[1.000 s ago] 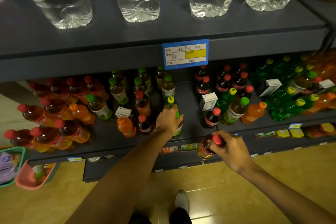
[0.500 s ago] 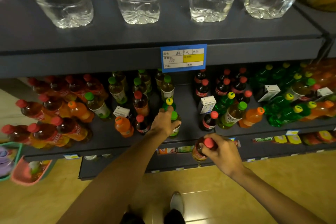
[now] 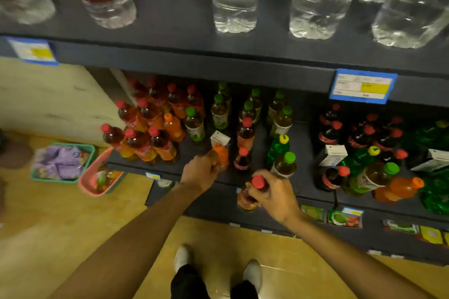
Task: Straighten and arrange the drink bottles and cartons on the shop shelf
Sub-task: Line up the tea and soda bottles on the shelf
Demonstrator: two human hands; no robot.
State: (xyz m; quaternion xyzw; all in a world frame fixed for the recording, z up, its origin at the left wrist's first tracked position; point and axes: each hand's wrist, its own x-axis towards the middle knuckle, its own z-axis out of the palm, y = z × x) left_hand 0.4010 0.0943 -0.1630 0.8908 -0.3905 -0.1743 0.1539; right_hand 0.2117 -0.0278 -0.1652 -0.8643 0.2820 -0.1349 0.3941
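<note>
Dim shop shelving (image 3: pixel 218 187) holds mixed drinks, red caps massed left of the fingers. Left hand (image 3: pixel 200 172) reaches forward, fingers curled around the orange bottle (image 3: pixel 222 155), probably to regroup it. Right hand (image 3: pixel 272 193) hangs back at the shelf edge, fingers wrapped round a red-capped bottle (image 3: pixel 251 195), apparently waiting for a slot.

At my feet the floor (image 3: pixel 60 238) is yellow-tan and glossy under dim light. At nine o'clock a pale wall (image 3: pixel 48 94) rises; below it sit a green basket (image 3: pixel 91 150) and, touching it, a pink basket (image 3: pixel 90 182).
</note>
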